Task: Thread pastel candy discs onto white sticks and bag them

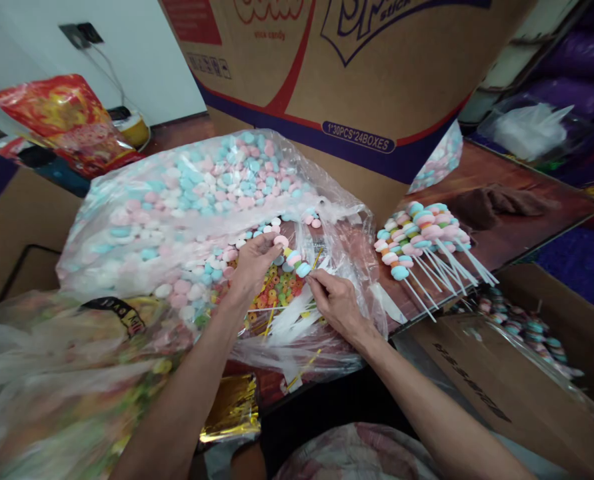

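My left hand pinches a pink marshmallow at the upper end of a candy skewer. Along that skewer sit pastel marshmallows with yellowish and green pieces between them. The skewer's lower end, below a blue marshmallow, is gripped by the fingertips of my right hand. Beneath both hands lie orange and green gummy rings and a bunch of white sticks. A large clear bag of pink, white and blue marshmallows spreads out beyond my left hand.
A pile of candy skewers lies on the table at right, sticks toward me. Behind stands a big cardboard box. More skewers fill an open carton lower right. A bag of gummies and gold foil are nearer me.
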### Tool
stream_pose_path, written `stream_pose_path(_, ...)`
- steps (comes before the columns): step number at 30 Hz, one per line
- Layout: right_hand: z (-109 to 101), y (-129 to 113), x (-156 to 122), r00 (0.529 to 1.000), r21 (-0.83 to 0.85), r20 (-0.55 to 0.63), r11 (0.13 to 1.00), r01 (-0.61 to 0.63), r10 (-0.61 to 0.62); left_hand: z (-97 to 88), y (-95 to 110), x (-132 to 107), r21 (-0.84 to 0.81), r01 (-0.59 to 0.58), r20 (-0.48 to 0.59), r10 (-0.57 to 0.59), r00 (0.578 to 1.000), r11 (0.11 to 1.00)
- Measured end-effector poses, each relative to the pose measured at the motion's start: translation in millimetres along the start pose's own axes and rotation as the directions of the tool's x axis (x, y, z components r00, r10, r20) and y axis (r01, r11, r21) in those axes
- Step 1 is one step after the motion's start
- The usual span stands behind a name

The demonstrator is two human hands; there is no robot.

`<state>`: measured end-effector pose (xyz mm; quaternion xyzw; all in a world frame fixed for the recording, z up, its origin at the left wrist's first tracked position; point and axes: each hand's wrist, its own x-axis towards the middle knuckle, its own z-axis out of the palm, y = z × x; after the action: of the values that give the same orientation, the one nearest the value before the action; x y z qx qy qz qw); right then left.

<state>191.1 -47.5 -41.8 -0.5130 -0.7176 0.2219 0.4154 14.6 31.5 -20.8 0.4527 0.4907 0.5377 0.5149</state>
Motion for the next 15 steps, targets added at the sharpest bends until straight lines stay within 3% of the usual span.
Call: stream_pose_path(15,-0.6,0.2,2.4,0.997,-0.023,0.02,0.997,-0.071,0.071,2.8,0.6,-9.1,0.076,-0.05,0.012,0.049,0.999,0.996)
